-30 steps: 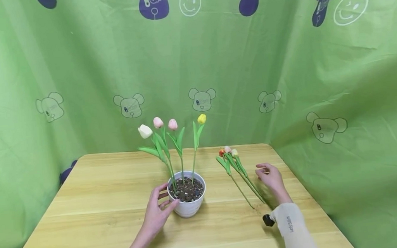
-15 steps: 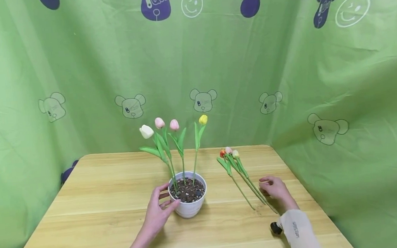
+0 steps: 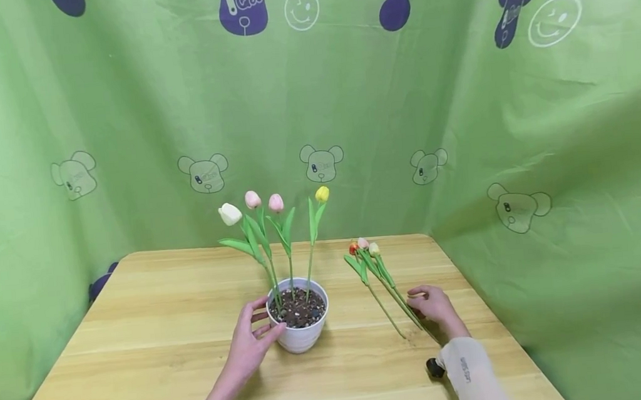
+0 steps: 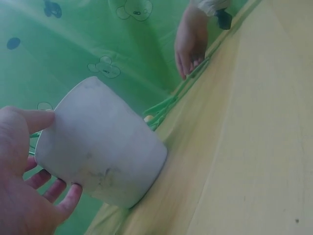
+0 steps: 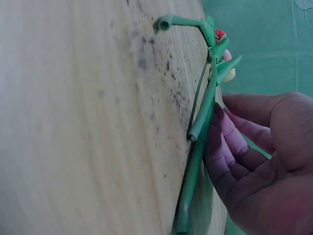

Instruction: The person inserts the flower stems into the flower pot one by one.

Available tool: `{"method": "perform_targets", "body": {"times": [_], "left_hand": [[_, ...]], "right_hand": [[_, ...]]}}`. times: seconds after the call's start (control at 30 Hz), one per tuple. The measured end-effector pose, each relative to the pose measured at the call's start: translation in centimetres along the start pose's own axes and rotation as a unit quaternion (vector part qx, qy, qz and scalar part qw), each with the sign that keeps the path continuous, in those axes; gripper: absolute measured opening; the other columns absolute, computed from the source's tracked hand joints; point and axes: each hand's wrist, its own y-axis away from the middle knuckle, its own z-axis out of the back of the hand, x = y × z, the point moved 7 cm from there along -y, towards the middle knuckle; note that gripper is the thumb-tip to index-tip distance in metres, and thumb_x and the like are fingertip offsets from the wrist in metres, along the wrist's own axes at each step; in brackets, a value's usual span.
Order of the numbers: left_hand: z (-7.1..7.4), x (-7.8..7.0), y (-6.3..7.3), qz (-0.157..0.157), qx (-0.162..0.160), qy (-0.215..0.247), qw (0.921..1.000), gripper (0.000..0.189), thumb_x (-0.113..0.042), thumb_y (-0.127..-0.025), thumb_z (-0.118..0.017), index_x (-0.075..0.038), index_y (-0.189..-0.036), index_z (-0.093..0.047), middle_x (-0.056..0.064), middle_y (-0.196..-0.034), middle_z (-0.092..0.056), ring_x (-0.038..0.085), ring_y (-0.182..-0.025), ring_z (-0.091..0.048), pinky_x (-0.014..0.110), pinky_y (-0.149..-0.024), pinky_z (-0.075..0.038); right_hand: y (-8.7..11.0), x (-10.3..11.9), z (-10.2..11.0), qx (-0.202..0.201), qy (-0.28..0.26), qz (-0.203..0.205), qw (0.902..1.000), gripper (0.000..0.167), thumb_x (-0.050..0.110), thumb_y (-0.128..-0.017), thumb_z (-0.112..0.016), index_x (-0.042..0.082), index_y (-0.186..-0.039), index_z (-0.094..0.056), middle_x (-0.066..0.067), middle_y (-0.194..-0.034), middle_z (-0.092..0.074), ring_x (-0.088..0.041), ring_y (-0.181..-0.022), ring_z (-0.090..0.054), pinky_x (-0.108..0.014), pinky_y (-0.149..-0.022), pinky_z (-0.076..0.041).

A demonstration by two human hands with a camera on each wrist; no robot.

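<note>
A white flowerpot [image 3: 300,338] with dark, pebbly soil stands on the table. White, pink and yellow tulips [image 3: 276,203] rise from it. My left hand [image 3: 247,347] grips the pot's left side, thumb near the front rim and fingers farther back; the left wrist view shows the thumb [image 4: 39,120] and curled fingertips against its wall. To the right lie three tulips [image 3: 385,276] with red, pink and pale yellow heads. My right hand [image 3: 433,304] is beside their stems, its bent fingers [image 5: 230,147] touching the nearest stem [image 5: 193,181], the thumb apart from them.
The wooden table [image 3: 156,338] bears small dark soil specks [image 5: 166,73] near the stem ends. A green curtain [image 3: 257,117] printed with bear heads hangs behind and along both sides. A black device [image 3: 435,368] sits at the right wrist.
My right hand has come down and toward me, from above the table to the lying tulip stems. The left hand keeps its hold on the flowerpot. The head view has shifted slightly.
</note>
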Motion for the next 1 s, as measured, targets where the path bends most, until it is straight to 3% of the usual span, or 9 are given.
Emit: {"method": "perform_targets", "body": {"times": [0.23,0.53,0.83,1.0], "left_hand": [[0.04,-0.23,0.03,0.004,0.004,-0.002,1.0000,0.075,-0.017,-0.086,-0.084,-0.006,-0.149,-0.045,0.017,-0.152,-0.048,0.038,-0.131,-0.055,0.047,-0.111,-0.054],[0.05,-0.13,0.00,0.011,0.004,0.001,0.9999,0.076,-0.016,-0.085,-0.084,-0.006,-0.149,-0.045,0.018,-0.152,-0.047,0.040,-0.132,-0.054,0.050,-0.112,-0.053],[0.04,-0.03,0.12,0.011,0.004,-0.005,0.9999,0.076,-0.019,-0.085,-0.085,-0.006,-0.149,-0.045,0.018,-0.151,-0.047,0.039,-0.131,-0.054,0.050,-0.111,-0.054],[0.09,-0.14,0.02,0.010,0.003,-0.006,0.9999,0.076,-0.018,-0.086,-0.085,-0.006,-0.149,-0.045,0.018,-0.151,-0.048,0.039,-0.131,-0.054,0.048,-0.110,-0.054]], "right_hand": [[-0.19,0.43,-0.42,-0.010,0.011,-0.007,0.9999,0.036,0.010,-0.090,-0.075,-0.006,-0.122,-0.068,-0.025,-0.109,-0.075,-0.022,-0.081,-0.071,-0.030,-0.065,-0.059],[0.12,0.67,-0.43,-0.008,0.031,-0.006,0.9995,0.026,0.008,-0.089,-0.075,-0.006,-0.111,-0.072,-0.018,-0.098,-0.074,-0.022,-0.081,-0.068,-0.030,-0.066,-0.059],[0.12,0.01,-0.51,-0.016,0.026,-0.013,0.9994,0.028,0.008,-0.090,-0.075,-0.005,-0.114,-0.072,-0.013,-0.097,-0.075,-0.020,-0.084,-0.066,-0.027,-0.066,-0.057],[-0.09,0.15,-0.38,-0.016,0.018,0.005,0.9997,0.031,0.007,-0.089,-0.077,-0.006,-0.117,-0.071,-0.013,-0.097,-0.075,-0.020,-0.085,-0.068,-0.026,-0.069,-0.058]]}}
